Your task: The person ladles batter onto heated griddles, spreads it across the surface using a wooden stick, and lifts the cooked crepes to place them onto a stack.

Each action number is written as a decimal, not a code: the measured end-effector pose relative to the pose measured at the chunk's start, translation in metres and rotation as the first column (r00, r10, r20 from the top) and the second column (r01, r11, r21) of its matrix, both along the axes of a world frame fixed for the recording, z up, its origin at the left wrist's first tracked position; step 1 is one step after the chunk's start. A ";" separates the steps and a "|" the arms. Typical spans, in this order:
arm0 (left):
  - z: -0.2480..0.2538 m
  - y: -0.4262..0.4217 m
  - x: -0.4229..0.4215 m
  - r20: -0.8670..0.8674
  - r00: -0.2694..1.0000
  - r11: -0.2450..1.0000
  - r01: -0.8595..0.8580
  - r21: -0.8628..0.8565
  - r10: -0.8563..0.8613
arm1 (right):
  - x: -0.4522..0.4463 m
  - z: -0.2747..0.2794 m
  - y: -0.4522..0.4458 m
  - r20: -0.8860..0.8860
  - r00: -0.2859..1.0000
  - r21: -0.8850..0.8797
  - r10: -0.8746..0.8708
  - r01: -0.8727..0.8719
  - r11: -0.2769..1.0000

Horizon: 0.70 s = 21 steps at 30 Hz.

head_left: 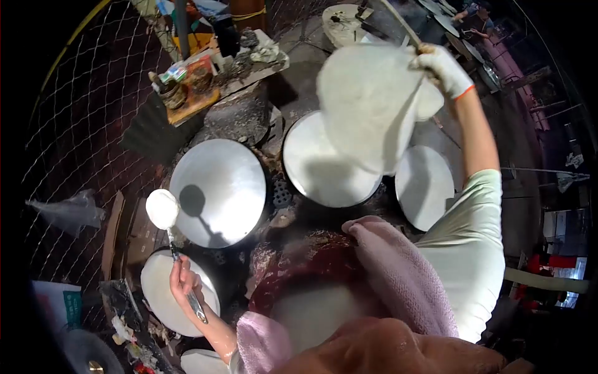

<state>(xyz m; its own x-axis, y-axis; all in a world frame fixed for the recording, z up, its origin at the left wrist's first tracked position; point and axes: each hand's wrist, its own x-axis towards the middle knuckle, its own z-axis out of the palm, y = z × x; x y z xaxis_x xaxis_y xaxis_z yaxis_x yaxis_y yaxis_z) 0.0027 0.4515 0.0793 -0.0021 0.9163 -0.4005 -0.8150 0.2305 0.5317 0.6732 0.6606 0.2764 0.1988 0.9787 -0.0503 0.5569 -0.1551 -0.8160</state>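
My left hand point(185, 280), bare, is closed around the metal handle of a ladle point(162, 209). White batter fills the ladle's bowl, which is beside the left edge of a round metal griddle point(218, 193) and casts a shadow on it. At the upper right, my right hand point(443, 67) wears a white glove and grips the edge of a large, thin white pancake point(367, 103). The pancake hangs over the back of a second griddle point(327, 177), partly hiding it. A stick point(402, 22) meets the right hand; I cannot tell whether it is held.
Another round griddle point(425, 187) is at the right, and one with a whitish surface point(156, 290) lies below my left hand. A cluttered board point(193, 109) with a jar stands at the back left, by wire netting point(75, 143). A person point(479, 25) is far back right.
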 end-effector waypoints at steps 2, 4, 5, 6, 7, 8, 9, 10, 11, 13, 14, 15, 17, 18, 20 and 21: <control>0.004 0.007 0.027 0.015 0.999 0.998 -0.044 -0.046 0.045 | 0.077 0.014 0.029 0.105 0.981 0.250 0.166 -0.187 0.950; 0.002 0.019 0.051 0.001 0.997 0.995 -0.071 -0.073 0.071 | 0.073 0.065 0.031 0.501 0.864 0.017 0.052 -0.070 0.997; 0.001 0.024 0.063 -0.003 0.997 0.995 -0.072 -0.074 0.072 | 0.082 0.060 0.041 0.575 0.813 0.037 0.096 -0.144 0.989; -0.001 0.026 0.072 -0.005 0.997 0.995 -0.072 -0.073 0.071 | 0.092 0.055 0.051 0.646 0.752 0.053 0.132 -0.217 0.975; -0.002 0.029 0.080 -0.007 0.997 0.995 -0.074 -0.070 0.074 | 0.104 0.049 0.064 0.713 0.683 0.064 0.162 -0.293 0.954; -0.001 0.031 0.088 0.002 0.998 0.997 -0.056 -0.059 0.056 | 0.130 0.017 0.084 0.695 0.683 0.120 0.227 -0.421 0.899; 0.000 0.033 0.096 0.007 0.999 0.998 -0.037 -0.049 0.037 | 0.129 -0.005 0.086 0.778 0.599 0.093 0.189 -0.408 0.909; 0.001 0.035 0.102 0.013 1.000 0.999 -0.018 -0.037 0.019 | 0.118 -0.025 0.084 0.851 0.503 0.069 0.150 -0.391 0.918; -0.003 0.035 0.105 0.021 1.000 1.000 -0.002 -0.020 0.003 | 0.105 -0.048 0.076 0.867 0.483 0.037 0.124 -0.312 0.949; 0.008 0.038 0.122 -0.036 0.999 0.997 -0.044 -0.070 0.041 | 0.119 -0.124 0.083 0.893 0.434 -0.039 0.117 -0.184 0.982; 0.012 0.039 0.129 -0.067 0.996 0.993 -0.065 -0.096 0.059 | 0.138 -0.173 0.092 0.901 0.411 -0.086 0.136 -0.137 0.987; 0.011 0.040 0.135 -0.060 0.997 0.994 -0.060 -0.087 0.055 | 0.139 -0.197 0.087 0.894 0.432 -0.072 0.118 -0.122 0.990; 0.012 0.041 0.139 -0.053 0.998 0.996 -0.044 -0.075 0.040 | 0.140 -0.239 0.075 0.881 0.465 -0.058 0.091 -0.084 0.995; 0.016 0.042 0.145 -0.094 0.993 0.991 -0.080 -0.105 0.070 | 0.146 -0.258 0.074 0.878 0.473 -0.056 0.079 -0.063 0.996; 0.028 0.045 0.160 -0.179 0.976 0.975 -0.154 -0.163 0.124 | 0.147 -0.270 0.074 0.866 0.498 -0.039 0.052 -0.036 0.999; 0.026 0.045 0.158 -0.154 0.982 0.981 -0.129 -0.143 0.106 | 0.148 -0.274 0.075 0.857 0.515 -0.022 0.034 -0.030 0.999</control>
